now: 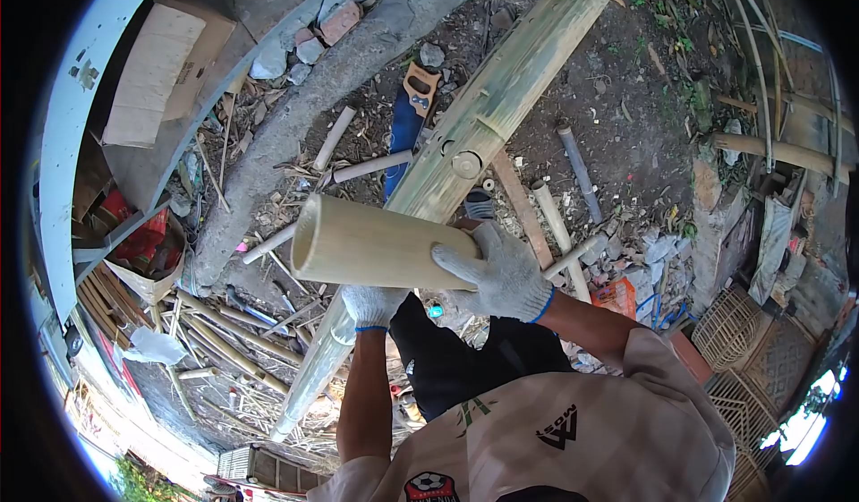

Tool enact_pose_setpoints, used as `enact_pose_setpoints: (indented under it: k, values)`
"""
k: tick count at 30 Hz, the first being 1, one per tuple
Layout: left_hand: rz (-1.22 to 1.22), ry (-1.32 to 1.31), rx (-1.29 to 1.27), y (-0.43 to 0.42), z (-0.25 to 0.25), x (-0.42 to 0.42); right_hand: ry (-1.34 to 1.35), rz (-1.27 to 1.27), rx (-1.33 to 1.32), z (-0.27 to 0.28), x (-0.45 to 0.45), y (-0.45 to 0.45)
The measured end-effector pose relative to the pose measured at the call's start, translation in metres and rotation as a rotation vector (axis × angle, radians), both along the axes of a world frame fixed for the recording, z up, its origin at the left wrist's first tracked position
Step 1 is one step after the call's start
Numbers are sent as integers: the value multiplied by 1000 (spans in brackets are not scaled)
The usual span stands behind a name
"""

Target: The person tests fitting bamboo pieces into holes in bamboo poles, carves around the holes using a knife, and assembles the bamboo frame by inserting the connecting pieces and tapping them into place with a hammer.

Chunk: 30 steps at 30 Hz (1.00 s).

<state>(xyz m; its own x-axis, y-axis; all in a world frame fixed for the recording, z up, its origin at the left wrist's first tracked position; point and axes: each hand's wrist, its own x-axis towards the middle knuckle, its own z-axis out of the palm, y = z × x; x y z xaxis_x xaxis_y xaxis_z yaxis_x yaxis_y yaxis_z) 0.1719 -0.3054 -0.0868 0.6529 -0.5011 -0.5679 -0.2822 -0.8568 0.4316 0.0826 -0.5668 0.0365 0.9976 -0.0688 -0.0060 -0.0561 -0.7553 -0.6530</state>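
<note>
A thick, pale section of bamboo [376, 241] is held up in front of me, its open, hollow end facing left. My right hand [497, 272], in a grey knit glove with a blue cuff, grips its right end, thumb laid along the near side. Beneath the left part, my left hand [371, 307], gloved the same way, bears it from below; its fingers are hidden behind the bamboo. Under both hands, a long greenish bamboo pole [501, 99] runs diagonally, with a round hole or node mark near its middle.
A handsaw [421, 89] with an orange handle and blue blade lies left of the pole. Short cut bamboo pieces [335, 138] and a flat wooden strip [523, 207] are scattered on the soil. A curved concrete edge [268, 135] bounds the left, with a cardboard box [170, 72] beyond.
</note>
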Motion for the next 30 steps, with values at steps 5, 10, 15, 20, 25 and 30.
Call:
enact_pose_setpoints:
  k: [5,10,15,20,25,30]
  values:
    - [86,-97,-12,-10,8,12,445,-61,-81,-10,18,-10]
    - [15,-52,71,-4,9,18,340,-52,-42,-32,-1,-9]
    - [66,-69,38,-7,9,20,579,-57,-67,-10,25,-8]
    - [98,-51,14,-8,9,10,410,-12,-62,-22,17,-10]
    - [60,-71,34,-5,7,6,489,-72,-22,-14,24,-2]
    - [12,127,112,1,-3,8,405,-127,119,-5,-20,12]
